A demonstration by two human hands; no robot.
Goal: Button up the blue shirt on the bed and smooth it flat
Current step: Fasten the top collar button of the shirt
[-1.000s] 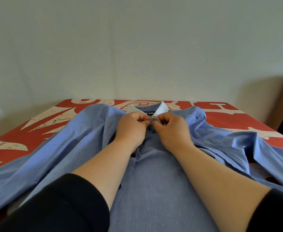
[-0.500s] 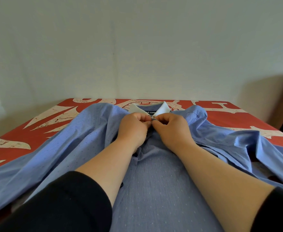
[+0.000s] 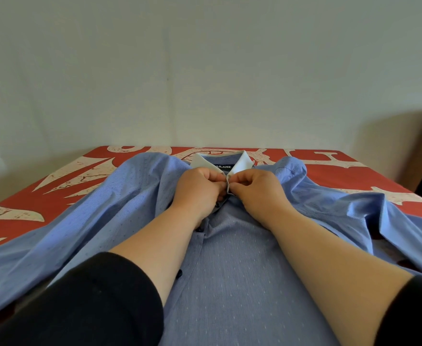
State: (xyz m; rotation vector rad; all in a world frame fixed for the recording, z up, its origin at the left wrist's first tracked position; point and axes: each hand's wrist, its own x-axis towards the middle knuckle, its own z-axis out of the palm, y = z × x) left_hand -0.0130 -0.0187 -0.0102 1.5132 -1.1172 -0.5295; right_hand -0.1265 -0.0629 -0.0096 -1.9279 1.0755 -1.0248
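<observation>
My left hand (image 3: 197,193) is curled almost into a fist, thumb and fingers pinched onto the edge of the blue shirt (image 3: 232,275) just below the collar (image 3: 243,162). My right hand (image 3: 260,192) is curled the same way, its fingertips pressed against the same narrow strip of cloth – the two hands meet knuckle to knuckle there, with a small upright fold of the front edge held between them. Whether a button sits inside that pinch I cannot tell; the fingers cover it.

The shirt lies face up on the bed (image 3: 369,176), its collar at the far end near the wall (image 3: 205,71) and its body running back toward me under my forearms. The collar stands open, pale on the inside, with a dark label (image 3: 223,166) showing at the neck. Below my hands the front panels lie overlapped, and a couple of dark buttons (image 3: 179,272) show along the edge beside my left forearm. The sleeves spread out to both sides in loose, rumpled folds – the cloth is far from flat there. My own black sleeves (image 3: 92,303) are pushed up to the elbows. The bed cover is red with a cream pattern.
</observation>
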